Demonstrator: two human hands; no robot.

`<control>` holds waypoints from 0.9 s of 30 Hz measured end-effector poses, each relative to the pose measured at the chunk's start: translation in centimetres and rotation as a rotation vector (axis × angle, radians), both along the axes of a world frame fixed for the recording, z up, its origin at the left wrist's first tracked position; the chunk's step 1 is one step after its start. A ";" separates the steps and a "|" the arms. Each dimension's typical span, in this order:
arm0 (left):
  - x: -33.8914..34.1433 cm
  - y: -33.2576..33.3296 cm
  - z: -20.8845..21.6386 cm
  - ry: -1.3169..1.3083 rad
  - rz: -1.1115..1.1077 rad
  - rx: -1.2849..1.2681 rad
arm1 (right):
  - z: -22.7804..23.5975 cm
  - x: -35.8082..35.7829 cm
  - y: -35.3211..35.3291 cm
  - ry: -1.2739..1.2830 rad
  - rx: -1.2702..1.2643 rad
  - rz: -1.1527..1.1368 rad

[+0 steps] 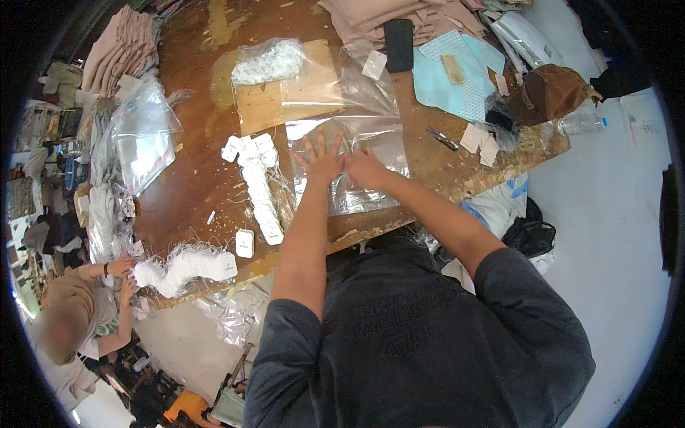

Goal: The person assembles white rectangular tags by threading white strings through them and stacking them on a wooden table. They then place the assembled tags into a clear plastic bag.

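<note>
A clear plastic bag [389, 153] lies flat near the table's front edge. My left hand [322, 162] is open on it, fingers spread and palm down. Just right of it, my right hand [365, 170] is closed, its fingers curled down onto the plastic. Whether those fingers pinch the film or anything else is hidden. Under the bag's upper left part is a wooden board [257, 110], and a small white tag [374, 65] rests near the bag's far end. A row of overlapping white strung tags [262, 203] runs along the left of my left forearm.
Thread snips [443, 139], loose tags [488, 150], a brown cap [546, 93] and pale blue sheets [457, 78] lie right. Folded pink fabric [407, 21] and a dark phone-like slab [399, 46] are behind. Left, another person's hands [125, 274] touch a white tag bundle [187, 267].
</note>
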State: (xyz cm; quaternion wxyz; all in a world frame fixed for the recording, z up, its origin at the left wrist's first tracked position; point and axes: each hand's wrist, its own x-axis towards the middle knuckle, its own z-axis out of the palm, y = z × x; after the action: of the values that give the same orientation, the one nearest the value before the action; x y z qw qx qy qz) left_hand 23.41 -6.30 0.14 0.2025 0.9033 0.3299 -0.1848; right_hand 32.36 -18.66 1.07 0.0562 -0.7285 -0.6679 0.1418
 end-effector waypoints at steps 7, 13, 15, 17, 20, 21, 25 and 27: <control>0.8 0.4 0.2 0.030 0.049 -0.126 | 0.4 -2.0 -1.6 0.375 -0.033 -0.144; 0.7 0.1 -0.4 -0.006 0.065 -0.108 | -0.7 0.3 -1.1 0.146 0.036 -0.117; 0.7 0.2 -0.5 -0.012 0.063 -0.110 | -0.9 0.3 -1.1 0.126 0.128 -0.085; 0.7 0.3 -0.5 -0.017 0.077 -0.128 | -1.0 0.0 -1.1 0.128 0.172 -0.085; 0.7 0.3 -0.3 0.004 0.066 -0.132 | -0.9 -0.5 -1.3 0.169 0.173 -0.144; 0.7 0.3 -0.3 -0.010 0.066 -0.135 | -0.9 -0.5 -1.3 0.180 0.138 -0.172; 0.7 0.3 -0.2 -0.002 0.074 -0.147 | -0.9 -0.3 -1.1 0.199 -0.027 -0.196; 0.7 0.3 -0.3 0.001 0.072 -0.149 | -0.8 -0.2 -0.7 0.159 0.040 -0.179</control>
State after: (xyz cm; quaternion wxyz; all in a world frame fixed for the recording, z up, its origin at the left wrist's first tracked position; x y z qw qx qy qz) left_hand 24.12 -5.97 -0.16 0.2756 0.8731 0.3477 -0.2020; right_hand 32.15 -19.39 0.24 0.1361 -0.7704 -0.5962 0.1801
